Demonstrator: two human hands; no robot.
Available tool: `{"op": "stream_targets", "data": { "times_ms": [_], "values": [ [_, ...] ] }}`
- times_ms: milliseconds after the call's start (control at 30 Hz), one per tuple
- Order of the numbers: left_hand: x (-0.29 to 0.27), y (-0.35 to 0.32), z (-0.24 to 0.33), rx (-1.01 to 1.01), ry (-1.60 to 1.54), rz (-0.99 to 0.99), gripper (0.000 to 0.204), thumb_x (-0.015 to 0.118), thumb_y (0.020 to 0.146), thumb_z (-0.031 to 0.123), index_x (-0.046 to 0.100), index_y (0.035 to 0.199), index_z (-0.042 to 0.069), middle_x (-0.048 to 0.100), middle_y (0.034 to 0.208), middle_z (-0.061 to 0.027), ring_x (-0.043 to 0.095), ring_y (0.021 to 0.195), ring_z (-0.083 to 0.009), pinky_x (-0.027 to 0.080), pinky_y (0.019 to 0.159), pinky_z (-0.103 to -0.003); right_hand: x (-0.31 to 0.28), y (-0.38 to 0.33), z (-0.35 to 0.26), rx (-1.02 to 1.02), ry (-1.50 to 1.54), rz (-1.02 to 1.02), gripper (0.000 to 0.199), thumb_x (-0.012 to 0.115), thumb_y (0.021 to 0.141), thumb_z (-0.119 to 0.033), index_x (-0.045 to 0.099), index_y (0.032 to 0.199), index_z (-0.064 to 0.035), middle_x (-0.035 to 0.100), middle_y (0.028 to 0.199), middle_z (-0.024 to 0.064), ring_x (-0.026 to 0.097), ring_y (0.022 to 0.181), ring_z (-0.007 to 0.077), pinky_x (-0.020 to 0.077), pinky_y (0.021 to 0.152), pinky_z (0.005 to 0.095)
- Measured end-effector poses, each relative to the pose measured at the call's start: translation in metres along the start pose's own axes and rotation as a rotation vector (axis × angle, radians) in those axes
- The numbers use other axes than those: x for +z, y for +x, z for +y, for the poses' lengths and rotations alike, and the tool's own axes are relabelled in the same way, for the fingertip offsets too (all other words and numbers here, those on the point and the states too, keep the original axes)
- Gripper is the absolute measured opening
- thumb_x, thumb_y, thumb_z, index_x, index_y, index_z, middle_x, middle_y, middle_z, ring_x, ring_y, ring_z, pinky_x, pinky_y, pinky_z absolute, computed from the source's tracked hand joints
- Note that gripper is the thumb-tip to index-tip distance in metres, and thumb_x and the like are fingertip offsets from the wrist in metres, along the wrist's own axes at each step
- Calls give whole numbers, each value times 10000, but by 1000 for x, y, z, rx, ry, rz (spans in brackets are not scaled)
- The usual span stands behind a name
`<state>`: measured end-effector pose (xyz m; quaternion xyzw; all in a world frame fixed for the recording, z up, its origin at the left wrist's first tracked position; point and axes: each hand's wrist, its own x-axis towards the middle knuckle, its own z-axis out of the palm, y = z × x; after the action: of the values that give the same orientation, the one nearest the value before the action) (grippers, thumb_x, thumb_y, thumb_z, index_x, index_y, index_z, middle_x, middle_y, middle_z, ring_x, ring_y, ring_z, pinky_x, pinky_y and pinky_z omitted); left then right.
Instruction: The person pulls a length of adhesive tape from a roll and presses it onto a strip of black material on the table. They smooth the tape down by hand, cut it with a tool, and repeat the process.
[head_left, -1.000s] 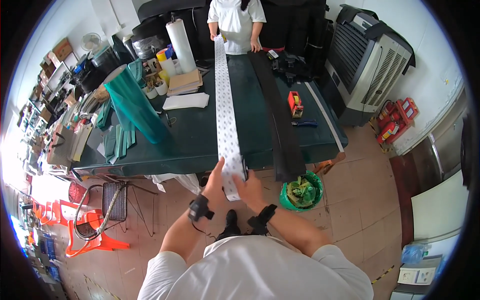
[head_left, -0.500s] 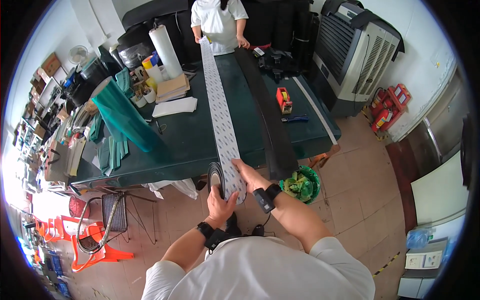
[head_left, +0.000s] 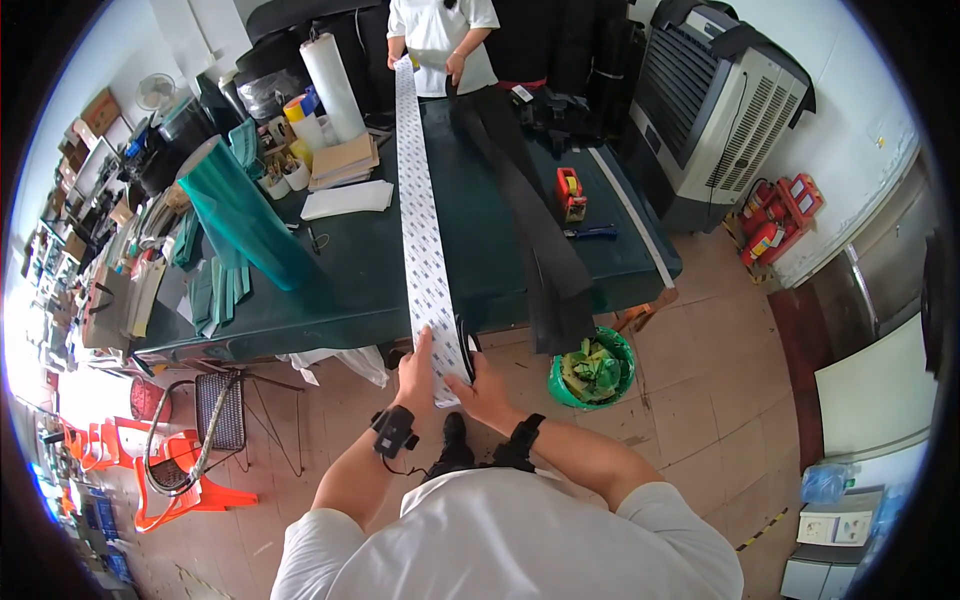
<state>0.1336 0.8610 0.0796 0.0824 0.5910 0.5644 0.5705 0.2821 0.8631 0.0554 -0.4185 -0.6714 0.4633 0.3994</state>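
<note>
Gripping patterned strip (head_left: 422,240), both hands (head_left: 414,382) (head_left: 488,393); co-worker (head_left: 440,42) holds far end.

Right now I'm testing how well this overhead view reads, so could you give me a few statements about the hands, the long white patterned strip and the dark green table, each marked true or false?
1. The left hand and the right hand both touch the long white patterned strip. True.
2. The far end of that strip hangs free. False: a co-worker's hand holds it.
3. The long, wide black strip reaches over the near edge of the dark green table. True.
4. The white patterned strip runs to the right of the black strip. False: it runs to its left.
5. The red tape dispenser sits on the table. True.
</note>
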Motion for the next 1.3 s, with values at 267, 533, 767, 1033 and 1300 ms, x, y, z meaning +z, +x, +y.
{"op": "stream_targets", "data": {
  "times_ms": [267, 533, 767, 1033, 1300],
  "values": [
    [-3, -44, -25, 913, 948, 49, 555, 675, 912, 455, 558, 1128, -43, 663, 1018, -280, 673, 927, -356, 522, 794, -414, -27, 82, -23, 811, 1022, -277, 554, 575, 960, -465, 615, 1157, 51, 711, 1030, 180, 686, 932, 263, 537, 823, 414],
    [-11, -27, -31, 523, 383, -89, 502, 654, 945, 414, 563, 1104, -53, 676, 1088, -206, 667, 948, -303, 526, 781, -419, -10, 46, -27, 595, 200, -1, 573, 634, 920, -467, 620, 1137, 64, 719, 997, 179, 701, 887, 300, 540, 802, 428],
    [23, -36, 23, -97, -181, -146, 538, 638, 955, 439, 586, 1088, -80, 683, 1096, -195, 677, 906, -291, 529, 763, -411, -10, -4, -17, 65, -60, 27, 550, 668, 900, -413, 611, 1157, 70, 691, 1054, 270, 697, 961, 388, 541, 792, 418],
    [-3, -31, -40, 878, 786, 66, 573, 697, 900, 438, 533, 1096, -75, 654, 965, -242, 650, 808, -374, 516, 741, -432, -25, 67, 4, 567, 637, -132, 530, 620, 935, -418, 596, 1253, 6, 711, 1066, 154, 682, 930, 243, 528, 809, 384],
    [-18, -30, -33, 1005, 900, -147, 558, 702, 885, 412, 510, 1098, -67, 634, 949, -232, 630, 810, -392, 512, 750, -421, -23, 67, -20, 824, 706, -18, 534, 631, 918, -457, 666, 1088, 48, 719, 1045, 182, 697, 907, 268, 530, 769, 392]
  ]
}}
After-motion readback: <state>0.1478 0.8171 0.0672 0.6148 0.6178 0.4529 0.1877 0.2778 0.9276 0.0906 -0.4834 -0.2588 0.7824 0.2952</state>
